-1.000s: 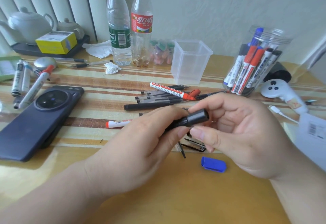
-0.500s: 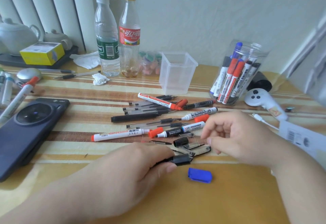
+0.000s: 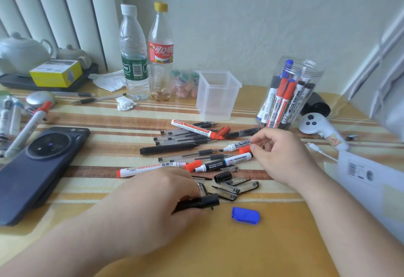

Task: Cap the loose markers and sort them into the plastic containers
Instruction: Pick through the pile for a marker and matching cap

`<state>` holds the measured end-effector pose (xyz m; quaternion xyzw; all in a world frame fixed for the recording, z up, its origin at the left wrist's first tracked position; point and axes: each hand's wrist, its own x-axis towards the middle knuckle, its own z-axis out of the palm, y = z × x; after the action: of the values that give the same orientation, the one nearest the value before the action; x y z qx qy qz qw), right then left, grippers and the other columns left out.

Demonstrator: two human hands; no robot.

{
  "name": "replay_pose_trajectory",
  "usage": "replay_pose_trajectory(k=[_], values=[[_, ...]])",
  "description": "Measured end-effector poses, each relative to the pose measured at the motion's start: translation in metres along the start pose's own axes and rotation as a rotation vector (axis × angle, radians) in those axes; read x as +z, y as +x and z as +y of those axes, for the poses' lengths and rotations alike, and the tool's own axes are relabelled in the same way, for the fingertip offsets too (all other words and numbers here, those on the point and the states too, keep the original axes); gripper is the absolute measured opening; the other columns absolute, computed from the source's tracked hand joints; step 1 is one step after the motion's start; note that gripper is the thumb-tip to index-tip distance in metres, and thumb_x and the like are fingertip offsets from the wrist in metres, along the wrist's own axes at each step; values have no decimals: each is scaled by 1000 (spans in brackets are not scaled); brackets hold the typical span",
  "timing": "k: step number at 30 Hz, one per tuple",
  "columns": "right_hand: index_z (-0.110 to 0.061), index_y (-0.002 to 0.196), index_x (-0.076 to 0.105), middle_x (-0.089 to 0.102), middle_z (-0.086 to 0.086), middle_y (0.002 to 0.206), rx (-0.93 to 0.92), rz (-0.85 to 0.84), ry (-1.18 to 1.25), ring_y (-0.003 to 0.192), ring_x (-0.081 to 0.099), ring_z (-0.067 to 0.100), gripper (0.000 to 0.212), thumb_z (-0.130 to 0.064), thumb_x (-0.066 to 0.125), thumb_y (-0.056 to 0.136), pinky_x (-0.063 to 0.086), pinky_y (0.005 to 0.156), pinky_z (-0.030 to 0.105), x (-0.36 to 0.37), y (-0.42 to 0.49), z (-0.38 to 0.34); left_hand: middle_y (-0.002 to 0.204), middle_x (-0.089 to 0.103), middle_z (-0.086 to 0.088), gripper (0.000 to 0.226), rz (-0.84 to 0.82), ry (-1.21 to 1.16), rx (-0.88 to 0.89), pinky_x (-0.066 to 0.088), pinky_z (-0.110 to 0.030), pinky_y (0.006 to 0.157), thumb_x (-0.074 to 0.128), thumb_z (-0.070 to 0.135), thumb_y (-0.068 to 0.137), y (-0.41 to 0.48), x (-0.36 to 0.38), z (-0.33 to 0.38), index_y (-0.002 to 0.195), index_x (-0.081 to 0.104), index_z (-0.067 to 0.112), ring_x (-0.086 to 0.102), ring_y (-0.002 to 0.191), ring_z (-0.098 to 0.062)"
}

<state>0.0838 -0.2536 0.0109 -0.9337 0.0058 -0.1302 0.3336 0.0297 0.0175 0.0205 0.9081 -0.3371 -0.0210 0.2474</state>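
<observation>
My left hand (image 3: 153, 206) grips a capped black marker (image 3: 201, 202) low over the table, its cap end pointing right. My right hand (image 3: 282, 156) reaches into the pile of loose markers and pens, its fingertips pinching the end of a white whiteboard marker (image 3: 237, 145). A loose red cap (image 3: 244, 150) lies just under those fingers. A blue cap (image 3: 246, 215) and a black cap (image 3: 223, 176) lie near clear pen caps (image 3: 242, 186). An empty clear square cup (image 3: 217, 95) stands behind the pile. A round clear jar (image 3: 293, 93) at the right holds several capped markers.
A dark phone (image 3: 37, 167) lies at the left beside more markers (image 3: 26, 132). Two bottles (image 3: 133, 54) stand at the back, with a teapot (image 3: 21, 54) and yellow box (image 3: 55, 73) on a tray. A white controller (image 3: 314, 128) and a paper sheet (image 3: 367, 174) sit right.
My left hand has lowered the capped black marker toward the table. My right hand let go of it and moved up right to the whiteboard marker in the pile.
</observation>
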Motion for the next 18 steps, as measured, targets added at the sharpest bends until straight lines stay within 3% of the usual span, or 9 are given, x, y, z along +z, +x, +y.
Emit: replay_pose_trajectory(k=[3, 6, 10, 12, 15, 18], values=[[-27, 90, 71, 55, -16, 65, -31, 63, -52, 64, 55, 2, 9, -18, 69, 90, 40, 56, 10, 7, 2, -5, 99, 63, 18, 22, -11, 20, -11, 50, -28, 87, 58, 53, 95, 0, 7, -12, 106, 67, 37, 58, 91, -3], [-24, 97, 71, 56, -19, 81, -78, 85, -182, 77, 54, 4, 11, -17, 66, 91, 47, 74, 24, 11, 8, -12, 102, 63, 17, 24, 4, 7, 54, 47, -23, 85, 60, 52, 94, -3, 7, -11, 113, 65, 37, 57, 92, -3], [-26, 110, 70, 67, -6, 109, -25, -26, -442, 93, 59, 15, 20, -18, 61, 94, 48, 78, 29, 10, 27, -20, 101, 65, 11, 25, -53, -9, 43, 42, -19, 77, 62, 48, 95, -6, -3, -1, 111, 68, 30, 59, 90, -6], [-31, 110, 68, 66, -4, 118, -10, -84, -572, 91, 56, 17, 22, -18, 60, 94, 47, 76, 29, 7, 42, -24, 101, 66, 10, 25, -93, 26, 60, 40, -19, 74, 62, 47, 95, -8, -4, 1, 111, 67, 29, 58, 88, -6], [-34, 112, 68, 64, -4, 121, 29, -181, -588, 74, 55, 11, 25, -18, 62, 94, 40, 62, 25, 3, 61, -31, 97, 65, 12, 29, -99, 16, 53, 37, -15, 67, 64, 54, 91, -8, -3, -1, 108, 67, 31, 53, 80, -3], [-32, 108, 71, 67, -6, 118, 39, -285, -577, 85, 59, 14, 22, -18, 70, 91, 42, 71, 24, 3, 72, -34, 86, 62, 15, 37, -43, -13, 14, 47, -21, 68, 59, 68, 85, -6, -1, -10, 98, 66, 34, 55, 76, -2]])
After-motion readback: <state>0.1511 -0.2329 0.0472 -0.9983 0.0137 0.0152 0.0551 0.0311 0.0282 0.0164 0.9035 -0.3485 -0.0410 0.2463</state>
